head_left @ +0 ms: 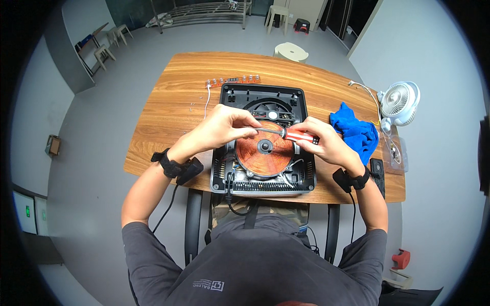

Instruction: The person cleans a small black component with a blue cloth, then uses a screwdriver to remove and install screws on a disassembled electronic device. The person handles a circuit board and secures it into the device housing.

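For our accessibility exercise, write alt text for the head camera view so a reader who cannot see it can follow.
Seen from above, a person's right hand holds a red-handled screwdriver while the left hand pinches its shaft over the copper coil of an opened induction cooker on a wooden table. A blue cloth and small white fan lie to the right.

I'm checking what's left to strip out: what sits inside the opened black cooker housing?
Inside the black cooker housing: a copper coil disc, and a black fan behind it. Both hands and the screwdriver cover the middle; anything beneath the coil is hidden.
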Demonstrator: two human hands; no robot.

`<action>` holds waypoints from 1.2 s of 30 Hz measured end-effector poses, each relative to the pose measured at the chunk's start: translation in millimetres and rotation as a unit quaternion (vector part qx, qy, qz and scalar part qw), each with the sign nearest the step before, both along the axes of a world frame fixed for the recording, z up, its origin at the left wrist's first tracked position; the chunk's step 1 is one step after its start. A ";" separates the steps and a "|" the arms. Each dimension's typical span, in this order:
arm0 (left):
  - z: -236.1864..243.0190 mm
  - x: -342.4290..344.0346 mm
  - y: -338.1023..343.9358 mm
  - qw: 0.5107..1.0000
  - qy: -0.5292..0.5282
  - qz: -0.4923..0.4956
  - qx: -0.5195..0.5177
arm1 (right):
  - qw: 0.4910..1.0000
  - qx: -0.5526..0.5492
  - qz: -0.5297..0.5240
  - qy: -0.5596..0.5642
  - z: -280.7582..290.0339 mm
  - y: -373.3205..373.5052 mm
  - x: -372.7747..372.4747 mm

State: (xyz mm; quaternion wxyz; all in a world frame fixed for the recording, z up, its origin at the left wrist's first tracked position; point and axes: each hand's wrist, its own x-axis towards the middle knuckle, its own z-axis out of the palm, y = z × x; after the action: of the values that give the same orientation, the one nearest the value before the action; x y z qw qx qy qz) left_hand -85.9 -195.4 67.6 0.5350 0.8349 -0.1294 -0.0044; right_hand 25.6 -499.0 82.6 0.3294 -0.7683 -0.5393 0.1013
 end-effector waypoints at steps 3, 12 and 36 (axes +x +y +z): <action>8.3 -1.9 -1.0 0.998 -0.027 -0.020 0.053 | 1.000 0.025 -0.004 0.007 -7.2 -1.6 2.3; 3.2 -2.7 14.4 0.991 -0.068 0.037 0.107 | 0.998 0.033 -0.028 0.044 -10.8 -13.0 11.0; -13.0 96.4 -25.6 0.894 -0.056 -0.149 0.418 | 0.982 0.017 -0.173 -0.080 68.3 -60.2 67.9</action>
State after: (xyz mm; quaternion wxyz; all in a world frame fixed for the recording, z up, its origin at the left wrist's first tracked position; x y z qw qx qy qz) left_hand 10.5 -221.0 54.6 0.1216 0.9514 -0.2682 -0.0907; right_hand 93.5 -559.2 151.0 0.3105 -0.8501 -0.4245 -0.0281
